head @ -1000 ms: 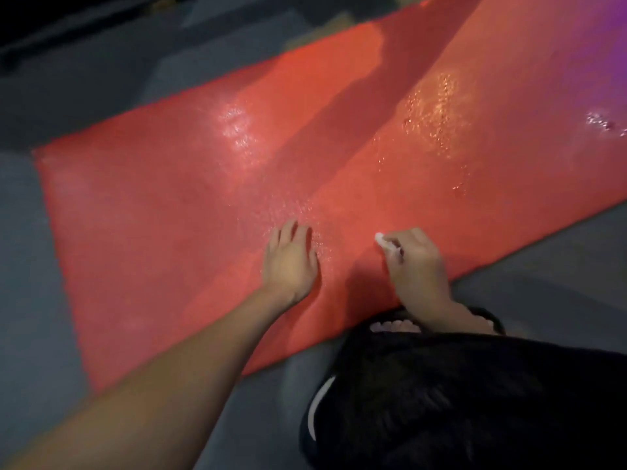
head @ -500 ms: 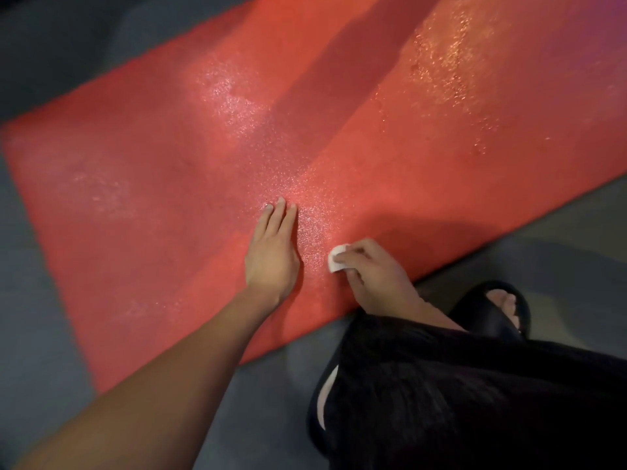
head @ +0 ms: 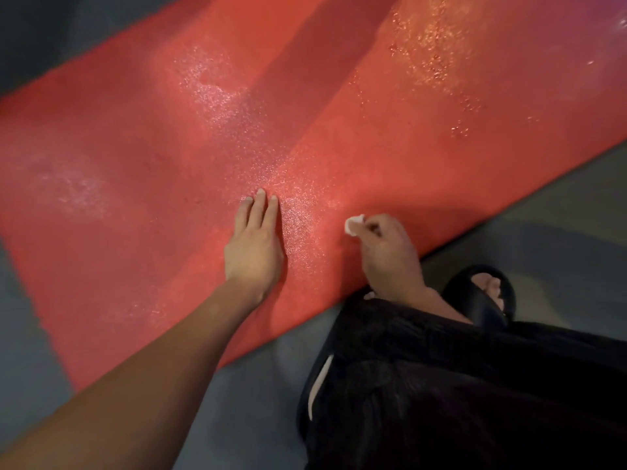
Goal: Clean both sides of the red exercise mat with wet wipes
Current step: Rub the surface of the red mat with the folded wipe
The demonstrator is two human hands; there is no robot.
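The left hand [head: 255, 247] lies flat with straight fingers on the red mat [head: 142, 184], which is spread on the grey floor [head: 543, 239]. Just beside it, near the mat's closer edge, the right hand [head: 390, 257] pinches a small white wipe [head: 354, 225]. The mat's far parts are cut off.

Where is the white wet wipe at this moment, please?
In the head view, the small crumpled white wet wipe is pinched in the right hand, low on the red exercise mat near its closer edge, just right of the flat left hand.
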